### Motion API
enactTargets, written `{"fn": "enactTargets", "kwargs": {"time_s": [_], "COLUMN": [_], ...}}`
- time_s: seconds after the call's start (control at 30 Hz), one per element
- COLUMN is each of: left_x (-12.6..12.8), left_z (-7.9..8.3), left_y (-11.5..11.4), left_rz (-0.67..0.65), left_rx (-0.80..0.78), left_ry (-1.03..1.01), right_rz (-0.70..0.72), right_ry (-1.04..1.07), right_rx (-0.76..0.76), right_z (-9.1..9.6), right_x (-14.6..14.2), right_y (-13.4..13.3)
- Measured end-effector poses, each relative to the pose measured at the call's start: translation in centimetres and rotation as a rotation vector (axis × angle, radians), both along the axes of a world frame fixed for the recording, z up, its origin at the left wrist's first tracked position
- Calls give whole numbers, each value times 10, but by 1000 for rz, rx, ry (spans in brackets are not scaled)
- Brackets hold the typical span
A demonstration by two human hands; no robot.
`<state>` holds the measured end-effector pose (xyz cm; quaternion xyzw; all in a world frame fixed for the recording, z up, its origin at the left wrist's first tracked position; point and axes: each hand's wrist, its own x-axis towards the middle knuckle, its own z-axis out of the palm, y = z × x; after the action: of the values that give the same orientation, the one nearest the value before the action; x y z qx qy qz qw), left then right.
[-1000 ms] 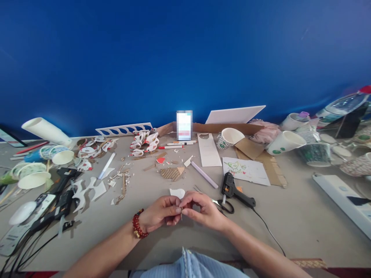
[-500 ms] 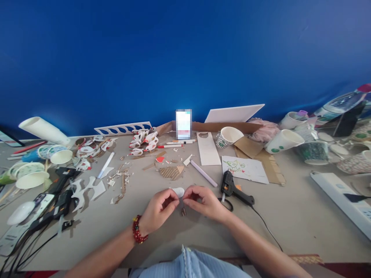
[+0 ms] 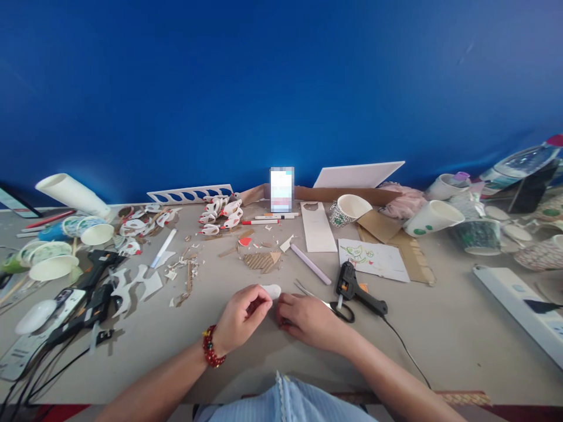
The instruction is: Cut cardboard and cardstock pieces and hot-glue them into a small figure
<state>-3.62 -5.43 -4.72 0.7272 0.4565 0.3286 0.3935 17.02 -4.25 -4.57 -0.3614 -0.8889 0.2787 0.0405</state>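
Note:
A small white rounded cutout (image 3: 272, 291) sticks out from the fingertips of my left hand (image 3: 244, 313), which is closed in a pinch on it. Just to its right, my right hand (image 3: 308, 319) is low over the table with its fingers curled under; whatever they hold is hidden. Behind that hand lies a pair of scissors (image 3: 347, 312), partly covered by a black hot glue gun (image 3: 352, 284). A lilac stick (image 3: 310, 264) and a ridged piece of brown cardboard (image 3: 260, 261) lie beyond my hands.
Several white bird-shaped cutouts (image 3: 220, 214) stand toward the back, near a phone (image 3: 281, 189) with a blurred screen. Paper cups (image 3: 433, 218) and a power strip (image 3: 519, 305) are on the right. More glue guns (image 3: 94, 308) with cables lie left, beside white scraps (image 3: 127, 290).
My right hand has lowered and turned palm down, over where a small brown piece lay. More of the scissors now shows. My left hand stays nearly in place with the white cutout.

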Motion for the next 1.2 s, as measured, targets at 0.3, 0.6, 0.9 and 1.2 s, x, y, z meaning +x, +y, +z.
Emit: {"fn": "enactTargets", "kwargs": {"time_s": [0.3, 0.6, 0.9, 1.2], "left_x": [0, 8, 8, 7], "left_z": [-5, -6, -5, -12], "left_y": [-4, -9, -6, -9], "left_rz": [-105, -155, -149, -111], "left_rx": [224, 212, 133, 77], "left_ry": [86, 64, -14, -30], "right_rz": [-151, -318, -298, -256], "right_ry": [209, 430, 514, 470], "right_rx": [-172, -181, -90, -81], "right_z": [0, -3, -8, -15], "right_x": [2, -5, -4, -6], "right_y": [2, -4, -7, -9]}}
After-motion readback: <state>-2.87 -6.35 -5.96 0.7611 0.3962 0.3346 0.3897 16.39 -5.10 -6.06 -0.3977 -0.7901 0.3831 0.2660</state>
